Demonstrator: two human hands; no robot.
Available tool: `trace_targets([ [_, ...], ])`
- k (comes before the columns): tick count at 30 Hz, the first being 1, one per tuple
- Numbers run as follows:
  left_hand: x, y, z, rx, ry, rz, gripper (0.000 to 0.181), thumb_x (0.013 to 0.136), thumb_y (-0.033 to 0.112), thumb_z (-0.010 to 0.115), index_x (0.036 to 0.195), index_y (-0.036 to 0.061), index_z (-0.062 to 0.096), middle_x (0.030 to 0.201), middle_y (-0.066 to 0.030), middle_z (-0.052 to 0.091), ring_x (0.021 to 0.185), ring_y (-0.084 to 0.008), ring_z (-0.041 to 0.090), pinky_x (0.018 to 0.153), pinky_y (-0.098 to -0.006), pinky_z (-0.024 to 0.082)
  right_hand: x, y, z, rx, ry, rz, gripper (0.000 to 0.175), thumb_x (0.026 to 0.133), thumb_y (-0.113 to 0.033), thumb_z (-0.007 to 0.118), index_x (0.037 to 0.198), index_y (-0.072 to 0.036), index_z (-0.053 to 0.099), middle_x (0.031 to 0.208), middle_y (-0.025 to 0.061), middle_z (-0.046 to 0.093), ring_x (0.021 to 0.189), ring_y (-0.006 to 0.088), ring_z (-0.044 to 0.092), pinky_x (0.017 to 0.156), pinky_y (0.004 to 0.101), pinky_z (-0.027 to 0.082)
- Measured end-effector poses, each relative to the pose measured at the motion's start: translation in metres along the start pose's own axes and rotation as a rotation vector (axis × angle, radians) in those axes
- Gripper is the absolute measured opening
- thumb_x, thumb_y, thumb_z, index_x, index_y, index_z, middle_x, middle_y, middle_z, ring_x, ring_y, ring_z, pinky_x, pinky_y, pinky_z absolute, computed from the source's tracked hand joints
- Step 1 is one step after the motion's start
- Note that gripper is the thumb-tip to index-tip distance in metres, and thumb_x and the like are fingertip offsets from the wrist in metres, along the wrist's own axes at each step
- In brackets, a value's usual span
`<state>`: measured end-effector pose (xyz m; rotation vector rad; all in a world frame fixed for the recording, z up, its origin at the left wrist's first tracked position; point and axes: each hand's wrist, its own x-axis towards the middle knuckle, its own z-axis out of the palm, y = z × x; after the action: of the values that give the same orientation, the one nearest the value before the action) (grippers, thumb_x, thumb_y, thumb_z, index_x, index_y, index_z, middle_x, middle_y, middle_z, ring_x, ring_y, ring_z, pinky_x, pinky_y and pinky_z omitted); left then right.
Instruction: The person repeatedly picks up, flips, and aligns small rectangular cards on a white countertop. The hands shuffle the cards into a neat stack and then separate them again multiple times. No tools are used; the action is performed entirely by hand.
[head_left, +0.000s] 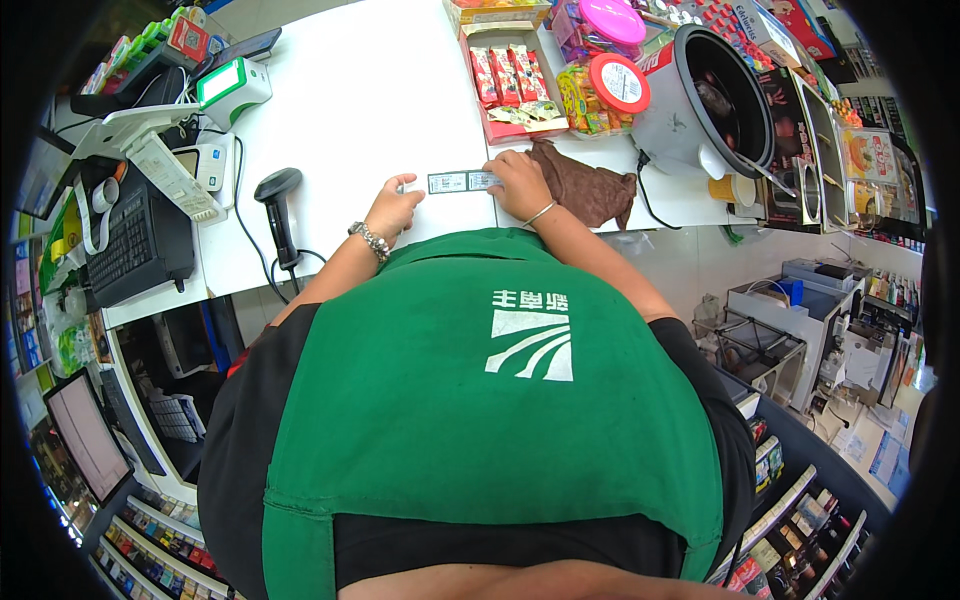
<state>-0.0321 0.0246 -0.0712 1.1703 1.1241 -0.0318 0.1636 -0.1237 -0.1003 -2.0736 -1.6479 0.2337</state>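
On the white counter (352, 97) lies a narrow strip of printed labels (448, 182) with dark edges. My right hand (517, 184) rests on the strip's right end, its fingertips over it. My left hand (394, 208) is just left of the strip, fingers apart, a small gap between them and the strip; nothing shows in it. A brown cloth (589, 187) lies crumpled beside my right hand. Left of my left hand, a black handheld barcode scanner (279, 214) stands upright with its cable trailing towards me.
A candy box (556, 127), a red-lidded candy jar (619, 82) and a cooking pot (675, 112) with a ladle stand at the right. To the left are a black keyboard (120, 240), a green-and-white payment device (223, 84) and loose cables. Shelves flank me below.
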Motion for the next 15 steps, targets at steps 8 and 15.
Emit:
trace_targets([
  [8,-0.003,-0.003,0.009,0.042,-0.117,0.016,0.045,0.089,0.012,0.056,0.133,0.0083,0.044,0.069,0.0035,0.046,0.051,-0.0051,0.037,0.044,-0.0212,0.036,-0.004,0.000,0.004,0.036,0.079,-0.014,0.035,0.065,-0.009,0.074,0.097,-0.013,0.061,0.094,0.0034,0.054,0.094,0.0251,0.053,0.078,0.0398,0.041],
  [15,-0.010,0.002,0.011,0.039,-0.116,0.012,0.049,0.088,0.012,0.057,0.135,0.0076,0.043,0.071,0.0025,0.047,0.051,-0.0052,0.039,0.045,-0.0206,0.037,-0.005,0.000,0.004,0.033,0.082,-0.011,0.036,0.064,-0.009,0.075,0.097,-0.013,0.062,0.095,0.0037,0.054,0.093,0.0254,0.054,0.078,0.0396,0.041],
])
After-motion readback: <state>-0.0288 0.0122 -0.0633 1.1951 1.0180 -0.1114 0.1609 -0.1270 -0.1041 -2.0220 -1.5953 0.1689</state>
